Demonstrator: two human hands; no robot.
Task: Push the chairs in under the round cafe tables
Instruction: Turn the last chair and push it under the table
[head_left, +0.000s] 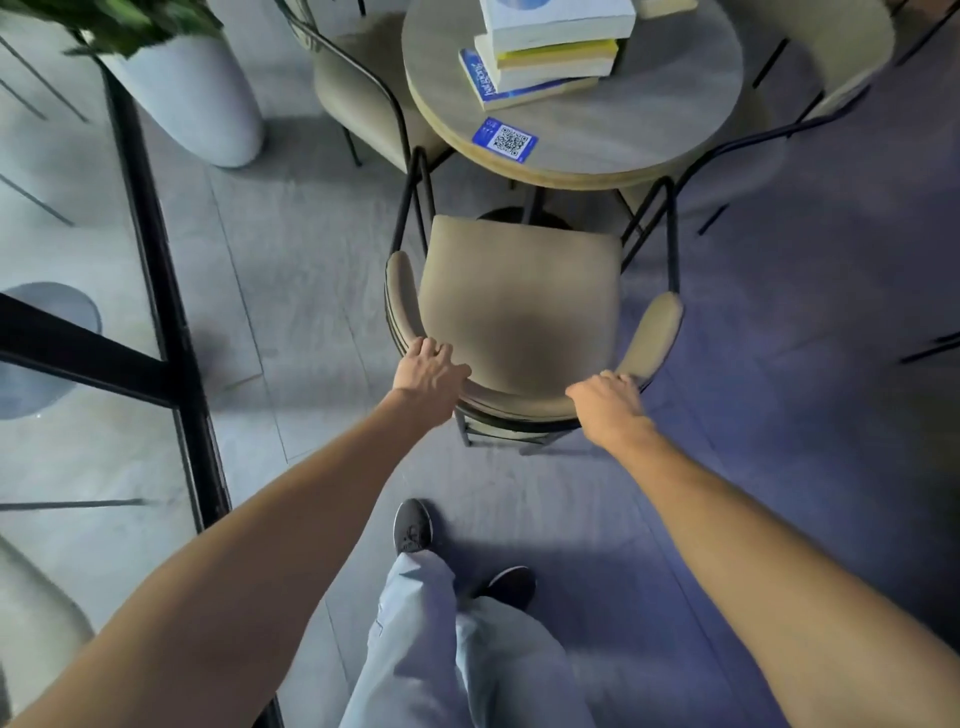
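A beige padded chair (519, 291) with a curved backrest and black metal legs stands in front of me, its seat facing a round wooden cafe table (613, 135). The seat's front edge lies just short of the table's rim. My left hand (428, 371) grips the left part of the curved backrest. My right hand (605, 397) grips the right part of it. Both arms are stretched forward. My feet in dark shoes are on the floor behind the chair.
A stack of books (550, 52) and a blue QR-code card (505, 139) lie on the table. Two more beige chairs stand at the table, one on the left (358, 98) and one on the right (841, 57). A white planter (192, 93) and a black-framed glass partition (156, 270) stand to the left.
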